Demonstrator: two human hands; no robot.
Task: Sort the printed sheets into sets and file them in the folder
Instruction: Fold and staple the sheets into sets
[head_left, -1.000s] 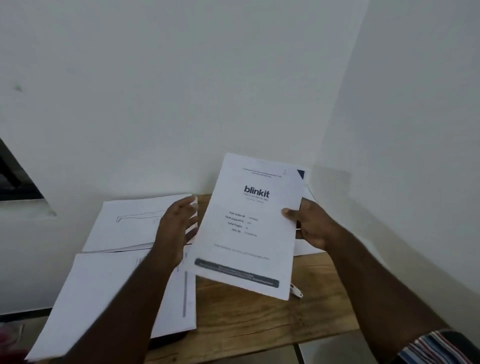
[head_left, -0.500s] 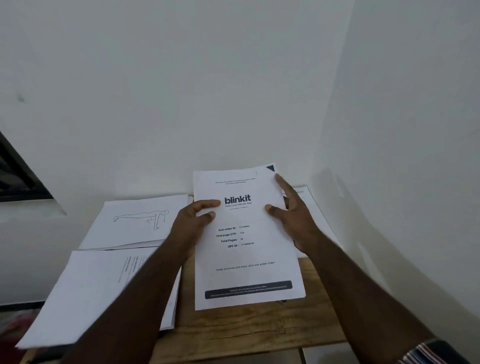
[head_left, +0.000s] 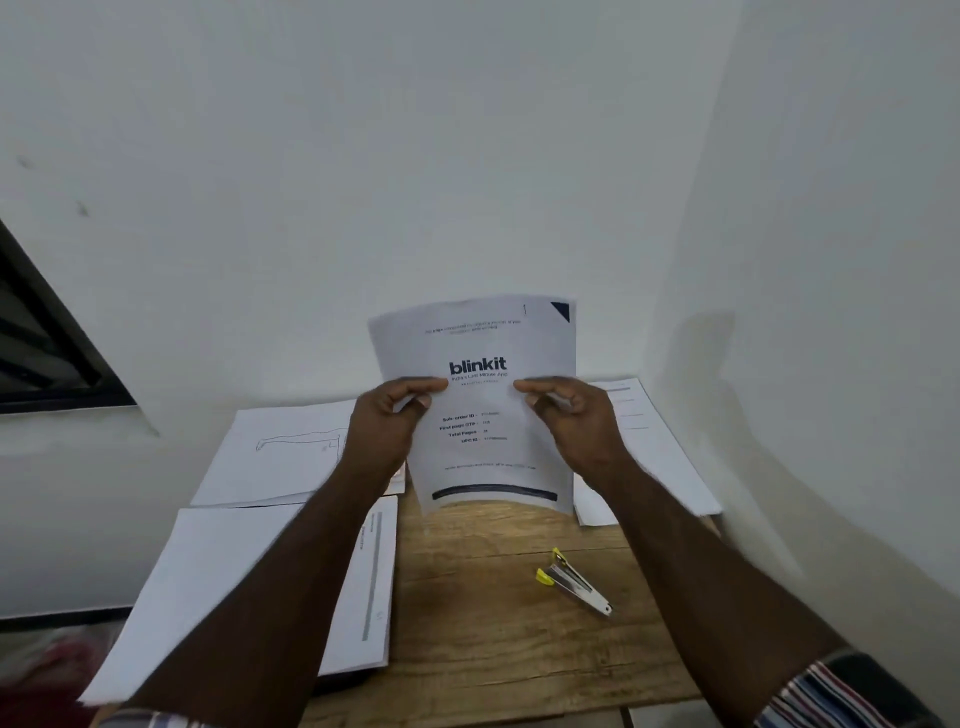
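A white printed sheet with a "blinkit" heading (head_left: 483, 343) stands upright above the wooden table (head_left: 498, 639), bowed slightly. My left hand (head_left: 387, 421) pinches its left edge and my right hand (head_left: 571, 421) pinches its right edge, thumbs on the front. Whether more sheets lie behind it is hidden. A sheet with a line drawing (head_left: 280, 452) lies at the back left. A larger pile of sheets (head_left: 218, 582) lies at the front left, hanging over the table's edge. Another pile (head_left: 649, 457) lies at the right by the wall. No folder is visible.
A small stapler with yellow ends (head_left: 574, 582) lies on the bare wood in front of the held sheet. White walls close in the table at the back and right. A dark window frame (head_left: 47, 353) is at the far left.
The blinkit sheet has been lifted from lying flat on the table to standing upright, now pinched at both side edges. The stapler beneath it has come into view.
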